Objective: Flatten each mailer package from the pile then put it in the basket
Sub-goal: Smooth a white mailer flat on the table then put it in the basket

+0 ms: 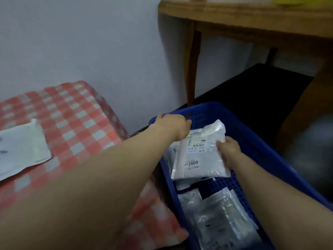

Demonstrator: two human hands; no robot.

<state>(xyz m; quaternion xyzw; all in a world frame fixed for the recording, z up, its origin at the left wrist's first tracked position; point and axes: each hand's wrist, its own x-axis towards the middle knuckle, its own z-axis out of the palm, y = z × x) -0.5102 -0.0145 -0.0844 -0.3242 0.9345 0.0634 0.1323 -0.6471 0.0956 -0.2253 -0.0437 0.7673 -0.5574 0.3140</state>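
Note:
A blue perforated basket [252, 141] stands on the floor right of the checked surface. A white mailer package [200, 156] with a printed label lies tilted inside it, over other white and clear mailers [216, 217]. My right hand [228, 148] grips this mailer's right edge, thumb on top. My left hand [173, 125] reaches over the basket's far-left rim and touches the mailer's upper-left corner; its fingers point down and their tips are hidden. Another white mailer [21, 147] lies on the checked cloth at the left.
The red-and-white checked cloth [72, 112] covers a low surface on the left. A wooden table [252, 18] stands behind the basket, with a black object [261, 91] under it. A pale wall fills the back.

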